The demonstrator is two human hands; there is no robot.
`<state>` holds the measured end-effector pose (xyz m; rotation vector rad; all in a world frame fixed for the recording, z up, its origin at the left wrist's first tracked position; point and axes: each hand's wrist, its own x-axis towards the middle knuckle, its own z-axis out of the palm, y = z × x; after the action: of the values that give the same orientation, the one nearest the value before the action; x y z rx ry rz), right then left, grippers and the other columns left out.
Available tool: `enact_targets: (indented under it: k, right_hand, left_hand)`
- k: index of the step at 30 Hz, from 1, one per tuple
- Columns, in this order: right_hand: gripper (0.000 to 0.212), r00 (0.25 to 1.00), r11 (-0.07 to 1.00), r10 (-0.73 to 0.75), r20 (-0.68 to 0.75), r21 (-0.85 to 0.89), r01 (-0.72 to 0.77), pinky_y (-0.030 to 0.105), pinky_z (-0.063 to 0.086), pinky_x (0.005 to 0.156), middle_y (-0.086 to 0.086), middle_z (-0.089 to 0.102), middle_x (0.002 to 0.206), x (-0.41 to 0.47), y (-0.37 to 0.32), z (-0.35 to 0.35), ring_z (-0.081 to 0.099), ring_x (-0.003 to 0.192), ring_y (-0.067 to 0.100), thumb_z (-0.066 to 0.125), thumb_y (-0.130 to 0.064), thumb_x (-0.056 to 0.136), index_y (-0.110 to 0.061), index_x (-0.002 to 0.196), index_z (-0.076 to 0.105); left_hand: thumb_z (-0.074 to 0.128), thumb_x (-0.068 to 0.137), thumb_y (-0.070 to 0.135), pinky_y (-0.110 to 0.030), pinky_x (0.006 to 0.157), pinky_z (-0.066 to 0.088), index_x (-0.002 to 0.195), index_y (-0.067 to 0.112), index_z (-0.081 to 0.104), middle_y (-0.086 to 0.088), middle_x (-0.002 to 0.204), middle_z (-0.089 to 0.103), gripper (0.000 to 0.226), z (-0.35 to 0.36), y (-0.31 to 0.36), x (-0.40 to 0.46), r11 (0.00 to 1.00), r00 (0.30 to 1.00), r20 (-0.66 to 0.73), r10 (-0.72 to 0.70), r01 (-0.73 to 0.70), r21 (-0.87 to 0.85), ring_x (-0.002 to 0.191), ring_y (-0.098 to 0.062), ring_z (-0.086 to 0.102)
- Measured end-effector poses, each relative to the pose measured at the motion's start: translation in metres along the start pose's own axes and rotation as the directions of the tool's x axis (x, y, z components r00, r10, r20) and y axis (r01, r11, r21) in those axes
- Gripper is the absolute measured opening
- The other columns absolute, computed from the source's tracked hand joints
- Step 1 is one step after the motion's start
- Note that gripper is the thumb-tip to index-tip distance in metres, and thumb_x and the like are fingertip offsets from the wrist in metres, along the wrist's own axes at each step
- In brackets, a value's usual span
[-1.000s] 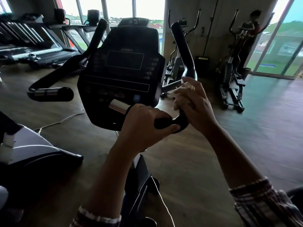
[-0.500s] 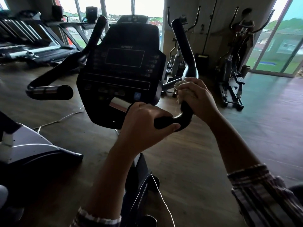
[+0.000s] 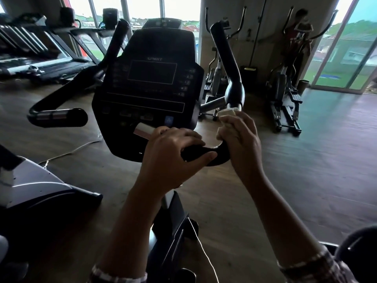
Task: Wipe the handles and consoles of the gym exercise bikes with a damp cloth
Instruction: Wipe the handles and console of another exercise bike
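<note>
Item: exercise bike, right handle (image 3: 234,86). Dark curved bar rising beside the console (image 3: 152,92), bending low toward the rider.

Right hand (image 3: 239,139): fingers curled around the handle at its lower bend, a pale cloth (image 3: 227,115) pressed between the fingers and the bar; a fold of cloth shows just above the fingers, against the glossy collar of the handle.

Left hand (image 3: 173,154): fingers and thumb wrapped around the near end of the same handle, just left of the right-hand fingers, apparently steadying it. A pale strip of unclear kind pokes out beyond these fingers, toward the console.

Left handle (image 3: 59,115): well left of both hands, untouched at this moment.

Progress, as judged: wiping is in hand on the right handle's lower bend. The upper stretch above the fingers, the left handle and the console show no sign either way of cleaning; the light is too dim to tell. Other machines (image 3: 285,94) stand beyond the fingers, by the windows; any bikes among them likely remain.
</note>
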<state>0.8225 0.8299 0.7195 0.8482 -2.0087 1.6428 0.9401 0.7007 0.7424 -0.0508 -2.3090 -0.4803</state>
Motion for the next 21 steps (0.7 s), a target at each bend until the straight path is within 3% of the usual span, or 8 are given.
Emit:
enact_targets:
  k: [3, 5, 8, 10, 14, 17, 19, 21]
  right_hand:
    - [0.032, 0.998, 0.998, -0.061, -0.016, -0.016, 0.061, 0.015, 0.049, 0.085, 0.001, 0.052, 0.130, -0.013, -0.005, 0.000, 0.051, 0.113, -0.003, 0.058, -0.023, 0.085, -0.012, 0.114, 0.067]
    - [0.035, 0.999, 0.997, -0.044, -0.023, 0.060, 0.045, 0.019, 0.051, 0.084, 0.002, 0.053, 0.129, -0.007, -0.003, -0.001, 0.056, 0.109, 0.002, 0.056, -0.025, 0.085, -0.011, 0.116, 0.065]
    - [0.031, 0.988, 0.976, 0.117, -0.096, 0.195, -0.096, 0.022, 0.052, 0.079, 0.005, 0.054, 0.128, -0.002, -0.005, 0.003, 0.059, 0.103, 0.004, 0.055, -0.018, 0.088, -0.010, 0.118, 0.064]
    - [0.035, 0.967, 0.970, 0.187, -0.175, 0.187, -0.154, 0.035, 0.055, 0.083, 0.003, 0.053, 0.128, -0.018, -0.009, 0.012, 0.059, 0.107, 0.013, 0.054, -0.025, 0.088, -0.012, 0.119, 0.062]
    - [0.041, 0.973, 0.979, 0.125, -0.193, 0.184, -0.089, 0.046, 0.052, 0.091, -0.004, 0.049, 0.128, -0.044, -0.016, 0.020, 0.053, 0.116, 0.021, 0.051, -0.038, 0.089, -0.015, 0.123, 0.054]
    - [0.040, 0.953, 0.946, 0.236, -0.188, 0.271, -0.180, 0.057, 0.047, 0.097, 0.009, 0.057, 0.125, -0.022, -0.001, 0.016, 0.055, 0.118, 0.032, 0.055, -0.042, 0.085, -0.024, 0.120, 0.060]
    - [0.041, 0.913, 0.902, 0.363, -0.189, 0.316, -0.293, 0.059, 0.044, 0.100, 0.014, 0.058, 0.126, -0.014, 0.001, 0.016, 0.056, 0.119, 0.032, 0.056, -0.050, 0.081, -0.034, 0.119, 0.060]
    - [0.047, 0.886, 0.891, 0.411, -0.216, 0.303, -0.339, 0.055, 0.045, 0.101, 0.010, 0.054, 0.130, -0.027, -0.015, 0.023, 0.053, 0.121, 0.027, 0.052, -0.049, 0.083, -0.030, 0.126, 0.055]
  left_hand:
    - [0.058, 0.080, 0.060, -0.029, 0.094, 0.032, 0.093, 0.024, 0.075, 0.012, 0.104, 0.072, 0.042, 0.001, -0.001, -0.001, 0.999, 1.000, 0.001, 0.010, -0.010, 0.035, 0.096, -0.004, 0.063]
    - [0.057, 0.081, 0.060, -0.029, 0.096, 0.031, 0.096, 0.025, 0.074, 0.012, 0.104, 0.071, 0.041, -0.001, -0.001, -0.003, 0.999, 1.000, 0.001, 0.011, -0.011, 0.046, 0.097, -0.004, 0.063]
    - [0.054, 0.083, 0.058, -0.032, 0.101, 0.031, 0.100, 0.024, 0.073, 0.011, 0.104, 0.071, 0.042, -0.004, -0.001, -0.007, 0.999, 1.000, -0.007, 0.014, -0.014, 0.039, 0.097, -0.006, 0.063]
    - [0.054, 0.084, 0.057, -0.032, 0.104, 0.031, 0.102, 0.023, 0.073, 0.008, 0.104, 0.070, 0.043, -0.005, -0.002, -0.008, 0.999, 1.000, -0.015, 0.017, -0.017, 0.037, 0.098, -0.007, 0.063]
    - [0.052, 0.085, 0.056, -0.033, 0.108, 0.030, 0.105, 0.021, 0.072, 0.006, 0.104, 0.070, 0.045, -0.004, -0.004, -0.010, 0.999, 0.999, -0.034, 0.017, -0.016, 0.044, 0.101, -0.008, 0.062]
    - [0.053, 0.085, 0.055, -0.030, 0.108, 0.027, 0.106, 0.021, 0.073, 0.005, 0.104, 0.071, 0.044, -0.004, -0.005, -0.011, 0.998, 0.999, -0.040, 0.020, -0.018, 0.056, 0.101, -0.008, 0.062]
    - [0.054, 0.085, 0.053, -0.030, 0.107, 0.027, 0.106, 0.021, 0.073, 0.006, 0.103, 0.071, 0.042, -0.005, -0.006, -0.012, 0.998, 0.999, -0.043, 0.024, -0.022, 0.065, 0.101, -0.008, 0.062]
    - [0.054, 0.086, 0.053, -0.029, 0.107, 0.028, 0.106, 0.021, 0.073, 0.006, 0.103, 0.071, 0.042, -0.004, -0.007, -0.012, 0.997, 0.999, -0.045, 0.027, -0.024, 0.070, 0.102, -0.008, 0.062]
